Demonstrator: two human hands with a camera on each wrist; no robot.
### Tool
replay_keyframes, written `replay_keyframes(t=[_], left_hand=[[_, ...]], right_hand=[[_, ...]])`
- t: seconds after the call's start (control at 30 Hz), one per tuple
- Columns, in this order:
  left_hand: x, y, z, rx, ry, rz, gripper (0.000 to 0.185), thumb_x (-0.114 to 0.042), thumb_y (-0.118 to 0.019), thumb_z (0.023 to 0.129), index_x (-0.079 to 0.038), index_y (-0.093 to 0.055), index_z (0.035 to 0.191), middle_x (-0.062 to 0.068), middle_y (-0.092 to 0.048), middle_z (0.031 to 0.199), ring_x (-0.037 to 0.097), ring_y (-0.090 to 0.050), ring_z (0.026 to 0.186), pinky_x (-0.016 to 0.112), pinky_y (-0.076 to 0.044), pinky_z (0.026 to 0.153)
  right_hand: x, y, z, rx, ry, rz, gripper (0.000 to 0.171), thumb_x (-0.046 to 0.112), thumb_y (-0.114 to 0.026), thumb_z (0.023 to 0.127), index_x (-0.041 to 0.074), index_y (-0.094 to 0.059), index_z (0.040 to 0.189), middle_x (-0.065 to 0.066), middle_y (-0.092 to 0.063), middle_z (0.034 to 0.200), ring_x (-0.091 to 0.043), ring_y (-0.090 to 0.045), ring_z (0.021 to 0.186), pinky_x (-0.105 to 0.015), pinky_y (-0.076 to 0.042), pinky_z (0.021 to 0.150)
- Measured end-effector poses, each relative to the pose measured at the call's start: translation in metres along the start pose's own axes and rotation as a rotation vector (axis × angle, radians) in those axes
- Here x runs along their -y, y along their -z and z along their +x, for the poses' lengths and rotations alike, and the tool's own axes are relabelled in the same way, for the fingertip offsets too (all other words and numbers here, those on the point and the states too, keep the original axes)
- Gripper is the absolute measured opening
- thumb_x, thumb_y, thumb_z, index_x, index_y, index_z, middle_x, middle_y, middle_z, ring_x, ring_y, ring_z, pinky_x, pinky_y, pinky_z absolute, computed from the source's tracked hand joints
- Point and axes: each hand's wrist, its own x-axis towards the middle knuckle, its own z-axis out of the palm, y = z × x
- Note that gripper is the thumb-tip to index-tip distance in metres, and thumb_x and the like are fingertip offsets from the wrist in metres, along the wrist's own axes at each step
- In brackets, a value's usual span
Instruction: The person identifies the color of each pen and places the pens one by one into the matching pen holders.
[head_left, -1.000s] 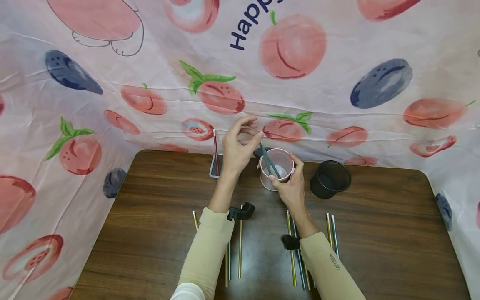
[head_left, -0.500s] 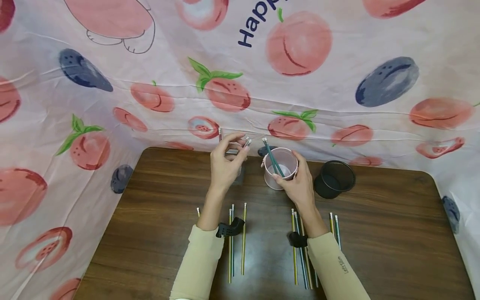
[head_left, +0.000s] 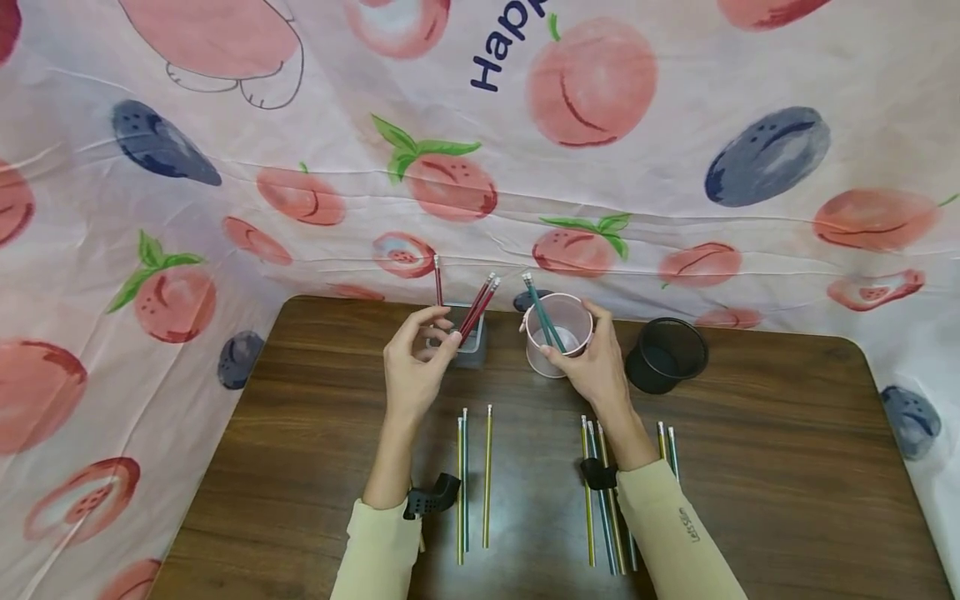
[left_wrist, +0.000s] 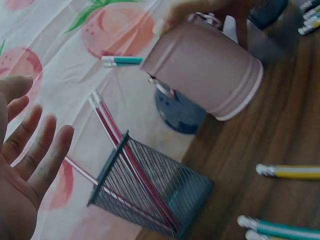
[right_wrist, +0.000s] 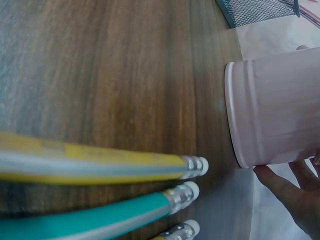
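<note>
My right hand [head_left: 592, 362] grips a pink cup [head_left: 558, 333] that stands on the table with green pencils [head_left: 542, 312] leaning in it. In the right wrist view the pink cup [right_wrist: 275, 110] shows with my fingertips [right_wrist: 295, 195] below it. My left hand [head_left: 420, 354] hovers open just left of a grey mesh holder [head_left: 471, 340] where red pencils [head_left: 478, 304] lean. The left wrist view shows the left hand [left_wrist: 25, 165] with straight fingers holding nothing, beside the mesh holder [left_wrist: 150, 200] and the pink cup [left_wrist: 205, 70].
A black mesh cup [head_left: 666, 354] stands right of the pink cup. Two groups of loose pencils lie on the brown table: one [head_left: 472, 475] by my left forearm, one [head_left: 600, 492] under my right forearm. Fruit-print cloth [head_left: 300, 192] walls the table in.
My left hand moved from above the pink cup to the mesh holder, then drew back toward me. Two more red pencils now lean in the holder. The right hand stayed on the cup.
</note>
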Motion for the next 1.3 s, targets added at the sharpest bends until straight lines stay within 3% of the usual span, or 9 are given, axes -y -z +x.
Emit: replay_keyframes(t=[0.13,0.23,0.37,0.47,0.57,0.73,0.93,1.13,1.3], left_hand=[[0.005,0.005,-0.009,-0.005,0.027,-0.004,0.031,0.011,-0.070,0.085,0.013,-0.063,0.115,0.030,-0.062,0.093,0.015,-0.063,0.073,0.033,-0.058,0.054],[0.018,0.007,-0.016,0.000,0.061,-0.023,0.031,0.011,-0.069,0.086,0.013,-0.062,0.116,0.031,-0.062,0.095,0.014,-0.063,0.073,0.039,-0.058,0.054],[0.037,0.009,-0.023,0.012,0.080,-0.006,0.032,0.008,-0.071,0.086,0.008,-0.064,0.118,0.027,-0.063,0.097,0.016,-0.063,0.074,0.035,-0.058,0.054],[0.044,0.010,-0.029,0.037,0.074,0.071,0.031,0.001,-0.074,0.087,0.001,-0.067,0.118,0.018,-0.066,0.097,0.017,-0.064,0.076,0.032,-0.058,0.056],[0.048,0.012,-0.036,0.072,0.069,0.179,0.030,-0.004,-0.076,0.087,-0.006,-0.069,0.116,0.008,-0.067,0.097,0.015,-0.065,0.078,0.027,-0.058,0.056],[0.055,0.012,-0.046,0.123,0.073,0.293,0.030,-0.007,-0.078,0.086,-0.011,-0.070,0.114,0.004,-0.067,0.096,0.013,-0.061,0.068,0.021,-0.050,0.051],[0.060,0.013,-0.051,0.135,0.089,0.367,0.031,-0.005,-0.080,0.083,-0.005,-0.070,0.112,0.005,-0.068,0.094,0.013,-0.056,0.059,0.021,-0.043,0.047],[0.062,0.010,-0.057,0.161,0.157,0.439,0.030,-0.002,-0.082,0.080,-0.006,-0.071,0.108,0.007,-0.068,0.095,0.011,-0.063,0.066,0.023,-0.048,0.052],[0.066,0.005,-0.063,0.157,0.213,0.414,0.034,0.000,-0.082,0.079,-0.004,-0.070,0.111,0.013,-0.069,0.099,0.014,-0.067,0.071,0.025,-0.055,0.058]], right_hand=[[0.000,0.000,0.000,-0.003,0.017,-0.001,0.094,0.030,-0.091,0.067,0.007,-0.039,0.142,-0.024,-0.052,0.134,-0.039,-0.054,0.118,-0.052,-0.044,0.096],[0.000,0.001,0.000,0.001,0.024,-0.003,0.094,0.030,-0.091,0.067,0.007,-0.039,0.142,-0.024,-0.052,0.134,-0.039,-0.054,0.118,-0.052,-0.044,0.097],[0.001,0.002,0.001,0.010,0.019,-0.007,0.093,0.032,-0.090,0.068,0.007,-0.039,0.142,-0.023,-0.051,0.135,-0.039,-0.054,0.118,-0.052,-0.044,0.096],[0.000,0.002,0.001,0.007,0.022,0.009,0.093,0.031,-0.091,0.069,0.007,-0.039,0.142,-0.023,-0.051,0.135,-0.039,-0.054,0.119,-0.051,-0.044,0.097],[-0.002,0.001,0.001,0.010,0.029,0.021,0.093,0.031,-0.091,0.068,0.007,-0.039,0.142,-0.022,-0.051,0.136,-0.039,-0.053,0.119,-0.051,-0.044,0.098],[-0.004,0.001,0.003,0.009,0.031,0.020,0.092,0.031,-0.091,0.069,0.008,-0.039,0.142,-0.021,-0.050,0.137,-0.038,-0.053,0.120,-0.050,-0.044,0.098],[-0.003,0.001,0.004,0.024,0.019,0.036,0.093,0.030,-0.091,0.069,0.008,-0.038,0.142,-0.020,-0.048,0.140,-0.038,-0.052,0.122,-0.050,-0.044,0.098],[-0.001,0.002,0.004,0.024,0.016,0.031,0.093,0.030,-0.091,0.070,0.008,-0.038,0.142,-0.021,-0.049,0.138,-0.038,-0.052,0.121,-0.050,-0.044,0.098],[-0.002,0.003,0.004,0.028,0.012,0.030,0.093,0.030,-0.091,0.070,0.009,-0.038,0.143,-0.021,-0.049,0.138,-0.037,-0.053,0.121,-0.050,-0.045,0.097]])
